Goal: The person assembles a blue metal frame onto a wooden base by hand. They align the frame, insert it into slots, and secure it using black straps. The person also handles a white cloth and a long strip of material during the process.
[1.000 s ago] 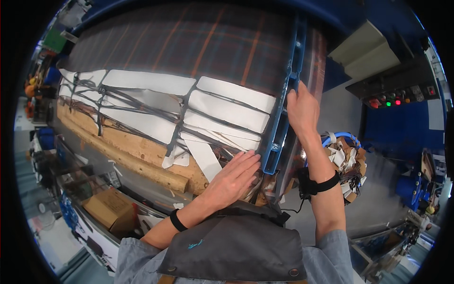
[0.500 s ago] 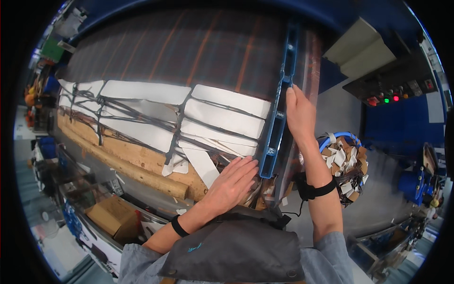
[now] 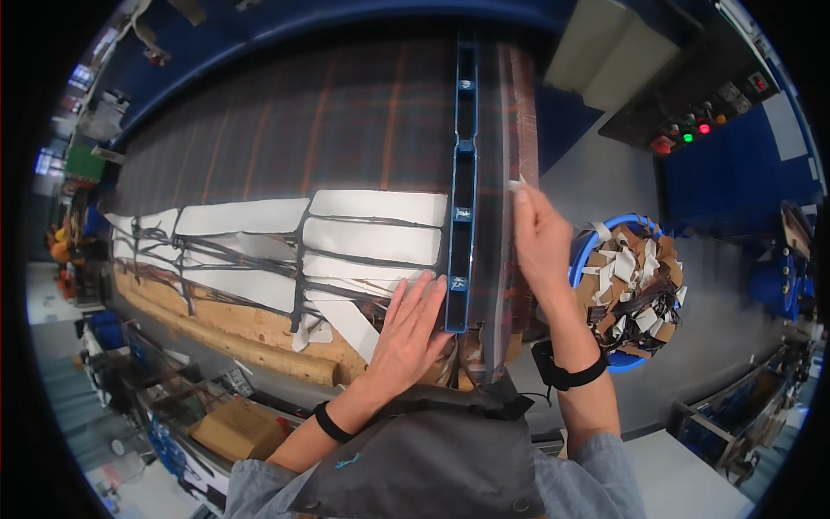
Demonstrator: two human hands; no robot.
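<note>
Dark plaid cloth (image 3: 328,138) with orange lines is spread over the table. A long blue slotted bar (image 3: 466,147) lies across it, running away from me near its right end. My left hand (image 3: 405,333) rests flat, fingers apart, beside the bar's near end, over white panels (image 3: 372,240) divided by narrow dark strips. To the right of the bar, my right hand (image 3: 543,242) is closed in a pinch over the cloth's edge. A small white piece (image 3: 517,185) sticks out from its fingertips; its kind is unclear.
On the floor at right stands a blue-rimmed bin (image 3: 575,275) full of scraps. Beyond it is a control panel (image 3: 692,121) with lit buttons. A tan roll (image 3: 233,339) lies along the table's near edge, with a cardboard box (image 3: 238,430) below.
My right hand has moved off the blue bar to the cloth's right margin, the white piece now showing in its pinch. My left hand stays beside the bar. The whole view has turned somewhat.
</note>
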